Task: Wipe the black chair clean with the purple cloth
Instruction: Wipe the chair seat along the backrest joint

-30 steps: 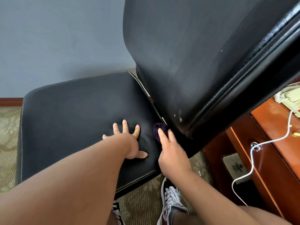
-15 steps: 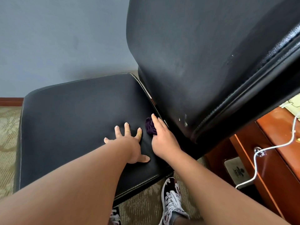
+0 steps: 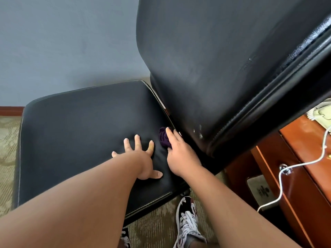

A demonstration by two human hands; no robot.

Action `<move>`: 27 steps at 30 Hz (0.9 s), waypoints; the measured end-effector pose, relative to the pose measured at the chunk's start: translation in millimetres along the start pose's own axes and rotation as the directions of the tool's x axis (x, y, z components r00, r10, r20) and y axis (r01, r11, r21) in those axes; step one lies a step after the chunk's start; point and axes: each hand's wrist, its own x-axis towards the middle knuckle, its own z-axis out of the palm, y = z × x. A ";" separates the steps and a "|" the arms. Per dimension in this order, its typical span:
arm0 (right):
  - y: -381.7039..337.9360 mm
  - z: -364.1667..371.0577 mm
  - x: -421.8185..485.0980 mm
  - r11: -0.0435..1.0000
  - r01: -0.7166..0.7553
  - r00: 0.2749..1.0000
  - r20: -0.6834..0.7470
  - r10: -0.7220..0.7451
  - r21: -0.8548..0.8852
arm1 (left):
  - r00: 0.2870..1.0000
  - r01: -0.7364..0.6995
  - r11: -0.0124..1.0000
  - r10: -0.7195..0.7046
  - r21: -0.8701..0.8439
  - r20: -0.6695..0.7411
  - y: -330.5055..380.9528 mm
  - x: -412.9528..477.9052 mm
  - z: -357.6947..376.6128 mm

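Observation:
The black chair fills the view, its seat (image 3: 75,133) to the left and its tall backrest (image 3: 206,65) rising on the right. A bunched purple cloth (image 3: 163,138) lies on the seat near the crease where seat meets backrest. My right hand (image 3: 180,154) presses on the cloth with fingers stretched along the crease; most of the cloth is hidden under it. My left hand (image 3: 141,156) rests flat on the seat just left of the cloth, fingers spread.
A reddish wooden desk (image 3: 304,158) stands close behind the backrest on the right, with a white cable (image 3: 279,183) hanging over it and a pale telephone (image 3: 320,113) on top. Patterned carpet (image 3: 9,140), my patterned shoe (image 3: 188,217) and a grey-blue wall (image 3: 62,42) surround the chair.
My right hand has slid the cloth along the crease, farther up the seat and closer to my left hand. The left hand has stayed planted on the seat.

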 end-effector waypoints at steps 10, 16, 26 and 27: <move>8.2 13.9 -93.3 0.997 0.004 1.000 -0.013 -0.005 -0.072 | 1.000 0.006 1.000 -0.006 0.010 0.005 0.0 3.0 0.4; 4.3 21.7 -90.8 1.000 -0.003 1.000 -0.029 0.004 0.022 | 1.000 0.003 1.000 -0.003 -0.008 -0.003 -1.6 6.5 2.2; -9.6 14.2 19.7 0.997 -0.081 0.995 -0.056 0.081 -0.009 | 1.000 0.000 0.999 0.000 -0.040 0.015 -0.6 8.7 -1.4; -13.3 14.3 32.0 0.996 -0.091 0.994 -0.062 0.090 -0.013 | 1.000 -0.002 0.999 0.002 -0.044 0.016 -0.8 8.5 -1.6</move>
